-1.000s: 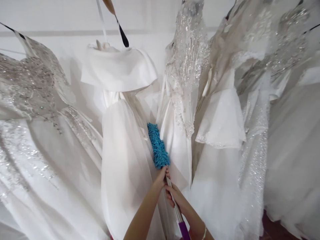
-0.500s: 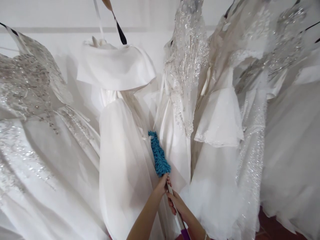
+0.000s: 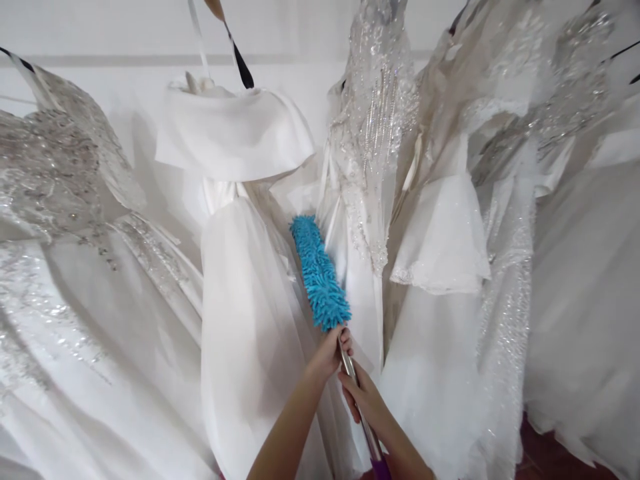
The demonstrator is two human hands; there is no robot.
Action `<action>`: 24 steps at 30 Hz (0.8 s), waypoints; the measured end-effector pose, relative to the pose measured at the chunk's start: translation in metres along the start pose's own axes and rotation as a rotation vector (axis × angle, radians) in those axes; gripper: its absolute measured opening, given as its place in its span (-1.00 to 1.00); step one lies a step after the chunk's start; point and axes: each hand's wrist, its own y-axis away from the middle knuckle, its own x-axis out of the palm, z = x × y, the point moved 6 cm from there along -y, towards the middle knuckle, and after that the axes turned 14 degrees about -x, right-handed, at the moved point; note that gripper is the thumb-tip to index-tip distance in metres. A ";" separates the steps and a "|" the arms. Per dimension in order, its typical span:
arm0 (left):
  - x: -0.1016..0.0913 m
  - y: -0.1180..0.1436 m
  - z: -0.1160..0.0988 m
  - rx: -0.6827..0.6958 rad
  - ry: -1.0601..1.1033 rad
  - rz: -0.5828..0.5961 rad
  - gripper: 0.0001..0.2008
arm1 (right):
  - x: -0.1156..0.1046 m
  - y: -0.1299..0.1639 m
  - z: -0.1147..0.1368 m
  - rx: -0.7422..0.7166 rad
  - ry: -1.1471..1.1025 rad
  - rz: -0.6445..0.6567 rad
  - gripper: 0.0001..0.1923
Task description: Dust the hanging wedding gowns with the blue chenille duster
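A microfibre duster (image 3: 320, 273) with a shaggy blue head points up and away from me, between a plain white gown (image 3: 245, 300) and a beaded white gown (image 3: 367, 167). My left hand (image 3: 331, 350) is wrapped round the metal pole just below the blue head. Lower on the same pole, my right hand (image 3: 361, 393) holds it with the fingers curled round. A purple grip shows at the bottom edge of the view. Whether the blue head touches the cloth behind it, I cannot tell.
At the left hangs a gown with a sequined bodice (image 3: 50, 167). More white gowns hang on the right, among them a sparkly skirt (image 3: 505, 320) and a tulle one (image 3: 585, 300). Behind them stands a white wall (image 3: 300, 33). Dark red floor (image 3: 545, 453) shows at lower right.
The blue duster head has come up and nearer, and looks larger and brighter. Both hands have risen slightly with the pole, still gripping it.
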 end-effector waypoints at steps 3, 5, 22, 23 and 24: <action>0.017 0.013 -0.019 0.076 -0.035 0.071 -0.47 | 0.004 -0.002 0.022 -0.031 -0.041 0.002 -0.49; 0.021 0.018 -0.027 0.104 -0.060 0.091 -0.46 | 0.008 -0.005 0.033 -0.038 -0.059 0.010 -0.58; -0.047 -0.017 0.003 -0.078 0.093 -0.142 -0.58 | 0.020 -0.017 -0.024 0.125 -0.096 0.020 0.05; -0.050 -0.020 0.006 -0.068 0.106 -0.157 -0.60 | 0.019 -0.017 -0.030 0.134 -0.089 0.018 0.05; -0.053 -0.022 0.009 -0.057 0.116 -0.171 -0.61 | 0.018 -0.016 -0.035 0.146 -0.087 0.024 0.05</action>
